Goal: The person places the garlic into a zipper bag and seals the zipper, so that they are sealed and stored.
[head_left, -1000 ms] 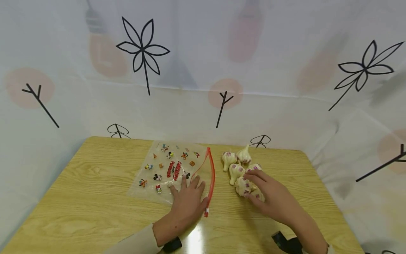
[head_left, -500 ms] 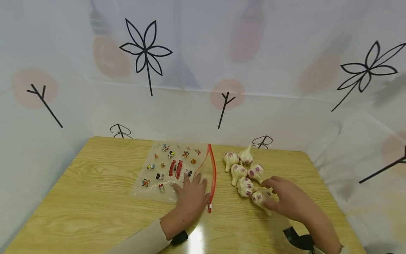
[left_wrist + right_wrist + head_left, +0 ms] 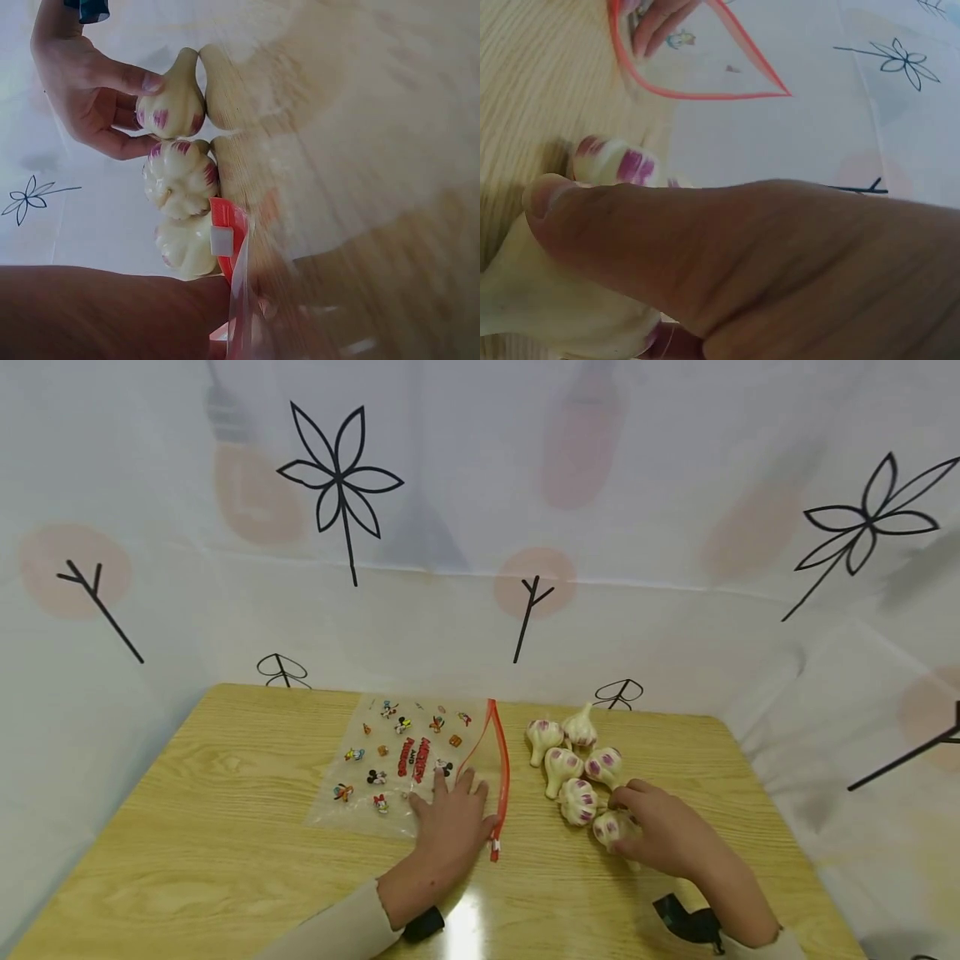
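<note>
The right hand (image 3: 663, 832) pinches the nearest garlic bulb (image 3: 608, 829) against the bench (image 3: 225, 877): seemingly the grasping step, with the next move calling for a steady lift clear of its neighbours. To its left, the left hand (image 3: 452, 822) lies fingers apart on a clear zip bag (image 3: 408, 722), mouth parted, no bulb visible inside. Just beyond the right hand sit 5 more bulbs (image 3: 578, 802).
</note>
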A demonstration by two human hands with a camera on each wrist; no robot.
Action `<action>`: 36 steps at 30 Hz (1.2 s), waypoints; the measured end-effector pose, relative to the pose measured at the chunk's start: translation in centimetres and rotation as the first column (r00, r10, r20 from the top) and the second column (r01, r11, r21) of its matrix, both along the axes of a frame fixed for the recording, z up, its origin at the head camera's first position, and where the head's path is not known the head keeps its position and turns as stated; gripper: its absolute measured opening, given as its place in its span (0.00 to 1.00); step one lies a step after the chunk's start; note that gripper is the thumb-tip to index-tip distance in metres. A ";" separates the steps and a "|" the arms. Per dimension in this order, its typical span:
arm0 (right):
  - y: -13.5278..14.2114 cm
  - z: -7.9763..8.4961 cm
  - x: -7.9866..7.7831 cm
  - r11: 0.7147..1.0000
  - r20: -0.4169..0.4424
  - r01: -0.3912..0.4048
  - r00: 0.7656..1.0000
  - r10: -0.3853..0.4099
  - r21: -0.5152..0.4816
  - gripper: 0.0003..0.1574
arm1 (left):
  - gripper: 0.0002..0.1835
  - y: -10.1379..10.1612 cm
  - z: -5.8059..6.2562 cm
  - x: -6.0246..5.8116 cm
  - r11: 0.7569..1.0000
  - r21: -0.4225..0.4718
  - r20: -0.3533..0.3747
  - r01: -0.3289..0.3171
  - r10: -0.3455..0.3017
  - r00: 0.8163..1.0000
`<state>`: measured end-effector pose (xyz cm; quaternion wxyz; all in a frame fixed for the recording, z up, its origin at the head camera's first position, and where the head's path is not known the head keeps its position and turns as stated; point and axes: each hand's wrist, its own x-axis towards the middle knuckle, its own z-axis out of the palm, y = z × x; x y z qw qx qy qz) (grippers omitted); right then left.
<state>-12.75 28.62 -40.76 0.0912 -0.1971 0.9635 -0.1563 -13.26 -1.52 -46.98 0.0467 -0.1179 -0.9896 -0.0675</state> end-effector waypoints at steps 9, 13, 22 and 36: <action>0.1 0.0 0.1 1.000 -0.002 -0.005 1.000 0.005 0.012 0.28 | 0.29 0.0 -0.2 0.0 1.000 0.005 -0.016 0.012 -0.011 1.000; 0.1 0.2 0.2 1.000 -0.009 -0.015 1.000 0.015 0.015 0.28 | 0.29 0.0 -0.2 0.0 1.000 0.014 -0.011 0.013 -0.013 1.000; 0.1 1.3 0.7 1.000 -0.088 -0.021 0.996 0.022 0.012 0.26 | 0.30 -0.1 -0.4 -0.1 1.000 0.021 -0.014 0.013 -0.012 1.000; 0.1 2.0 0.9 0.999 -0.156 -0.038 0.987 0.040 0.015 0.27 | 0.29 0.0 -0.5 0.0 1.000 0.021 -0.015 0.018 -0.017 1.000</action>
